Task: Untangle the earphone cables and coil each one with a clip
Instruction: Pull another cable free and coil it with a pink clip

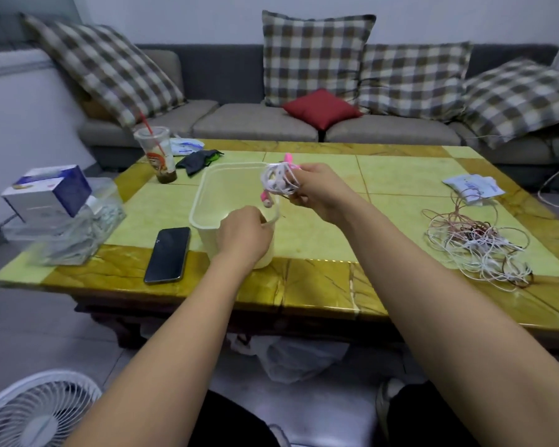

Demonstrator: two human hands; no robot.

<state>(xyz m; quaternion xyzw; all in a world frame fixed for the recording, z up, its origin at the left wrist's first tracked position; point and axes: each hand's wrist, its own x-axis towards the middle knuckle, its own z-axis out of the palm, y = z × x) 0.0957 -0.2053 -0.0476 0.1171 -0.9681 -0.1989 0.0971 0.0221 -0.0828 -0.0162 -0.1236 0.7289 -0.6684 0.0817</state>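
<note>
Step in hand, as judged: one earphone is being coiled, and the coil is nearly done. The coiled earphone is held above the table, just past centre toward 12 o'clock, over the 3 o'clock rim of the plastic tub. It is gripped by the right hand, fingers curled round the white loops. A pink clip is seen at the coil's 12 o'clock edge; whether it is clamped cannot be told. A short tail is run from the coil toward 7 o'clock to the left hand, where it appears pinched by curled fingers. The tangled pile of white and reddish cables is seen at the table's 3 o'clock, well apart. A phone is seen at 8 o'clock.

Next move, as judged: the tail is to be wound in and the clip closed over all the loops. Light tension is needed so the loops are not slipped off.
</note>
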